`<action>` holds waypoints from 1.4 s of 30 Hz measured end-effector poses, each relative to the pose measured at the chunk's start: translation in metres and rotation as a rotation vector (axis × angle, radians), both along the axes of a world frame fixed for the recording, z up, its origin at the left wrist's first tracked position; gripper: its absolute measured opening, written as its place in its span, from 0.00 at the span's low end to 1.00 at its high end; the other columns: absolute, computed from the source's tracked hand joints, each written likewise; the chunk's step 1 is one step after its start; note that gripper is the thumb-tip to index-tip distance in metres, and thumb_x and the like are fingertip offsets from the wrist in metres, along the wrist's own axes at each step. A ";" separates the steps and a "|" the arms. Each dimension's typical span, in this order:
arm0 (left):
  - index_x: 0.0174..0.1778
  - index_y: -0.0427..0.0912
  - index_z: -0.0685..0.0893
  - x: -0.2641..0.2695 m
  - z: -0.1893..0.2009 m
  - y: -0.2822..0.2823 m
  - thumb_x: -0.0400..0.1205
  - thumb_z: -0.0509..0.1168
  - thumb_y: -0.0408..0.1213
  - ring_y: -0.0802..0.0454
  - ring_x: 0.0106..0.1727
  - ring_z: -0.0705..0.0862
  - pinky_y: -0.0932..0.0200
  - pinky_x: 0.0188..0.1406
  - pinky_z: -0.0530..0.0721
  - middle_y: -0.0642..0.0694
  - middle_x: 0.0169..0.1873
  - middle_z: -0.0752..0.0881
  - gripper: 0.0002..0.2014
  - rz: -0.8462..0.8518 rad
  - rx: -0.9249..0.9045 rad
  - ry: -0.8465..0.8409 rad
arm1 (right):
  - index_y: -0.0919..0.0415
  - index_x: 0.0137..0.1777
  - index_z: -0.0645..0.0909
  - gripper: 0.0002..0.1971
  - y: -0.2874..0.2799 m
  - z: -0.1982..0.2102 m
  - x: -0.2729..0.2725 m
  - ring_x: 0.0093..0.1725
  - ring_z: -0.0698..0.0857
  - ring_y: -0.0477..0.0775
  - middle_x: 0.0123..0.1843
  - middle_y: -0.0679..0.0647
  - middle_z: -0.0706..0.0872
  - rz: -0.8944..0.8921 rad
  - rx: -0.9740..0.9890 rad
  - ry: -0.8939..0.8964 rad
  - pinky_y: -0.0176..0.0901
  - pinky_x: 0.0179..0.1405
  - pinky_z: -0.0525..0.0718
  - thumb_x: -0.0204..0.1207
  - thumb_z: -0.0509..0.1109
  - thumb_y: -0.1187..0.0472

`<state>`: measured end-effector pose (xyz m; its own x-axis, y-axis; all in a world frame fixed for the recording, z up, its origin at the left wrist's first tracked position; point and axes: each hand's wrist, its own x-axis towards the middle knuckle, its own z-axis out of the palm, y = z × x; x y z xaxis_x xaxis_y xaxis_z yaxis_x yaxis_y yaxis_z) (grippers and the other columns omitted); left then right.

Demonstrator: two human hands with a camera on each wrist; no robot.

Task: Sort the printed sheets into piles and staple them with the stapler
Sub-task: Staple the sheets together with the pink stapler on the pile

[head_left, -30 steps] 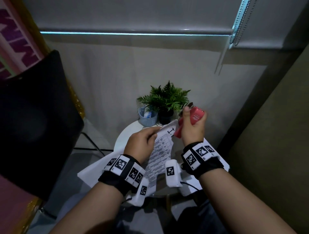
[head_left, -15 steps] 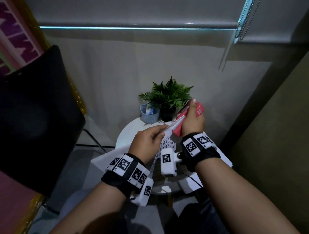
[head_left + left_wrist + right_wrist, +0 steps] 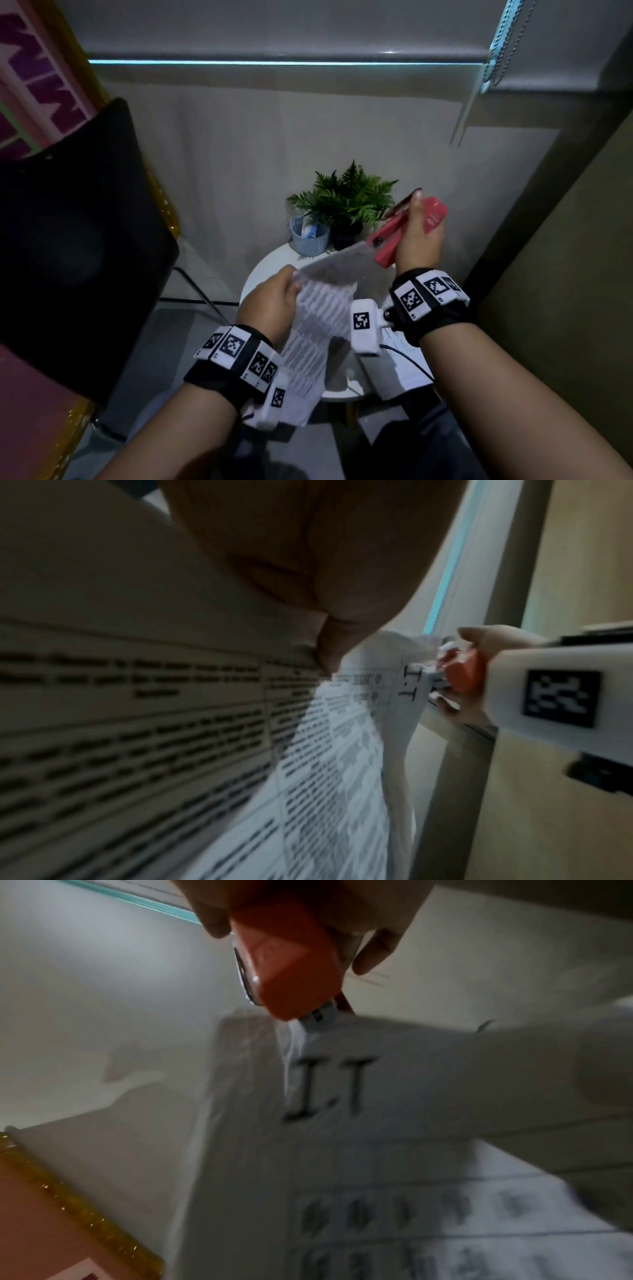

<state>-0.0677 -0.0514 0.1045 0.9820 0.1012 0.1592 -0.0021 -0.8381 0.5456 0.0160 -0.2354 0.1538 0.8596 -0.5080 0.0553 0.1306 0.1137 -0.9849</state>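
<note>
Fingers (image 3: 373, 953) of right hand (image 3: 416, 241) curling round red stapler (image 3: 407, 229), thumb lying along its upper side, gripping it above the round table (image 3: 270, 270). Stapler pointing down and leftward, mouth sitting at the top corner of the printed sheets (image 3: 315, 329); in the right wrist view, metal tip of stapler (image 3: 294, 969) touching the paper edge just above large printed letters "I.T". Whether the mouth is biting down on the corner: cannot tell, picture blurred.

Fingers of left hand (image 3: 270, 305) pinching the upper left edge of the same sheets, thumb on the printed face, remaining fingers hidden behind the paper. Sheets hanging from this hold, curving down past the left wrist and lying between the two hands, top corner reaching up to the stapler. In the left wrist view, thumb (image 3: 329, 647) pressing onto the printed page right beside lines of tabled text, stapler (image 3: 462, 674) showing beyond at the far corner.

Further out: more paper (image 3: 400, 363) lying on the table under the right wrist, overhanging the near rim. Small blue basket (image 3: 310, 236) and potted fern (image 3: 349, 202) standing side by side at the far edge of the table, against the wall. Black chair back (image 3: 75, 246) to the left.
</note>
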 end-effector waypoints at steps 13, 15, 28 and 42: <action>0.59 0.36 0.76 0.010 0.010 0.002 0.86 0.57 0.37 0.47 0.52 0.82 0.60 0.52 0.75 0.42 0.51 0.84 0.11 0.361 -0.724 -0.331 | 0.59 0.46 0.85 0.37 -0.025 -0.047 -0.046 0.46 0.89 0.62 0.44 0.61 0.90 0.598 -0.067 0.379 0.55 0.57 0.85 0.58 0.68 0.24; 0.58 0.37 0.77 0.012 0.005 -0.004 0.85 0.57 0.37 0.48 0.52 0.82 0.60 0.52 0.75 0.44 0.51 0.84 0.10 0.348 -0.732 -0.313 | 0.58 0.46 0.84 0.32 -0.018 -0.051 -0.052 0.46 0.89 0.60 0.44 0.59 0.90 0.643 -0.103 0.413 0.51 0.55 0.85 0.61 0.67 0.28; 0.80 0.46 0.57 0.043 -0.059 -0.012 0.83 0.61 0.32 0.45 0.63 0.79 0.54 0.61 0.77 0.46 0.64 0.78 0.30 0.162 -0.545 0.248 | 0.58 0.34 0.83 0.19 -0.055 -0.104 -0.004 0.34 0.87 0.54 0.34 0.56 0.88 0.475 -0.358 0.664 0.40 0.39 0.82 0.71 0.72 0.41; 0.82 0.55 0.52 0.029 -0.153 0.070 0.73 0.66 0.51 0.44 0.82 0.54 0.56 0.78 0.59 0.39 0.83 0.48 0.43 -0.230 0.409 0.834 | 0.63 0.69 0.78 0.37 -0.099 -0.155 0.079 0.70 0.74 0.66 0.70 0.68 0.76 0.474 -1.007 0.954 0.52 0.72 0.69 0.77 0.55 0.32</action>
<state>-0.0383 0.0182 -0.0490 0.7840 -0.0169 -0.6205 0.0663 -0.9916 0.1109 0.0953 -0.3340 -0.0010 0.8446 -0.2654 -0.4650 -0.4550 -0.8135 -0.3621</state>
